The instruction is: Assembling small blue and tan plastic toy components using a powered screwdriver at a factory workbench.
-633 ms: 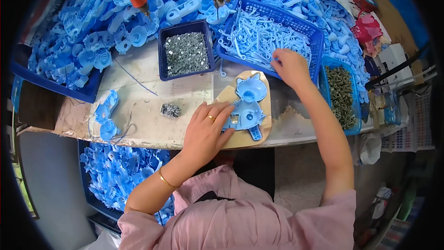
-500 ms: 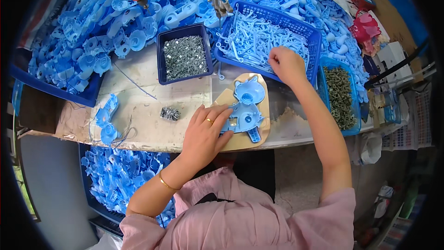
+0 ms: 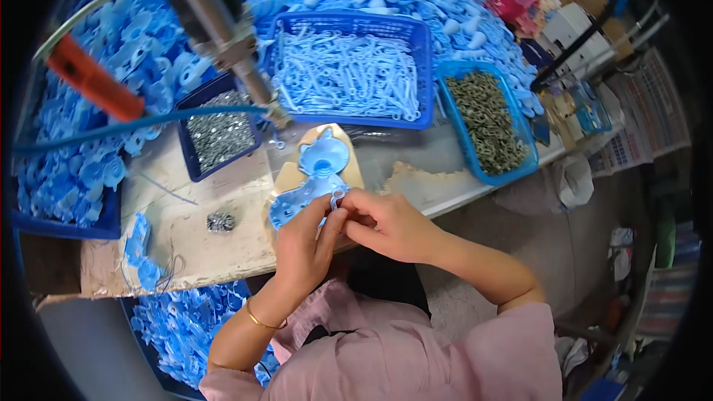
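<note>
My left hand: grip closed on the near edge of the blue plastic housing, thumb up beside my right.
My right hand: fingertips pinched on a small pale-blue clip, pressed to the housing.
Blue plastic housing: flat on a tan wooden jig at the counter edge, close to me.
Behind it: blue basket of pale clips, tray of screws, bin of dark washers.
Overhead: hanging screwdriver, tip just above the jig.
</note>
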The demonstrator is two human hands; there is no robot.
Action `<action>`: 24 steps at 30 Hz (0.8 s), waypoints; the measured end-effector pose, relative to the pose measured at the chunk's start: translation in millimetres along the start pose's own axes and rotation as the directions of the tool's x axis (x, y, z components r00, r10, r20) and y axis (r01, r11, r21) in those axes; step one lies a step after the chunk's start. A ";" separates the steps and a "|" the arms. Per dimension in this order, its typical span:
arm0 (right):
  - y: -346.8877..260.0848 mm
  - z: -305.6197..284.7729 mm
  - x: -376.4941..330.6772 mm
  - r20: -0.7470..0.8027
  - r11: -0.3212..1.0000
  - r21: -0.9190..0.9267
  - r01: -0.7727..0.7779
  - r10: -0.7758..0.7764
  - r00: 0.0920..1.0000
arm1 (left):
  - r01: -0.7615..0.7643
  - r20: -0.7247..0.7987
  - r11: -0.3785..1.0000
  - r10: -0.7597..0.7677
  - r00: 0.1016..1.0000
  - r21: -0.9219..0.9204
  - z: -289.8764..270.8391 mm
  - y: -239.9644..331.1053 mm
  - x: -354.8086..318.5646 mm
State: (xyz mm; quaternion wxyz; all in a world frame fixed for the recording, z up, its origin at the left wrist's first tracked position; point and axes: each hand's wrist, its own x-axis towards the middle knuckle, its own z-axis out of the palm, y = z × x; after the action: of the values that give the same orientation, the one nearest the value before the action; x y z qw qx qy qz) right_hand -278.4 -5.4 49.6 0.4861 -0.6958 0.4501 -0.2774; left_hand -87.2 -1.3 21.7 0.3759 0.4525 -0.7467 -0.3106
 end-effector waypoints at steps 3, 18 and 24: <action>8.8 -40.7 -18.3 -0.014 0.993 -0.119 0.016 -0.018 1.000 | 0.067 0.020 0.994 -0.066 0.998 -0.087 1.9 3.1 -3.4; 117.9 -219.5 -79.9 -0.569 0.834 -0.327 -0.443 0.201 0.798 | 0.268 0.194 0.893 -0.210 0.958 -0.360 -6.5 8.1 -9.3; 62.5 -197.6 -48.0 -0.522 0.944 -0.005 -0.330 0.279 0.806 | 0.282 0.174 0.883 -0.232 0.957 -0.375 -5.8 -1.3 -5.6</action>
State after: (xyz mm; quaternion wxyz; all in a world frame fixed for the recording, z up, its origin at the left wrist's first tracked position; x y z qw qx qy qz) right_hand -484.6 -54.4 68.0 0.3526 -0.5372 0.6818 -0.3496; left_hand -80.0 2.5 22.1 0.3676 0.4421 -0.6236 -0.5297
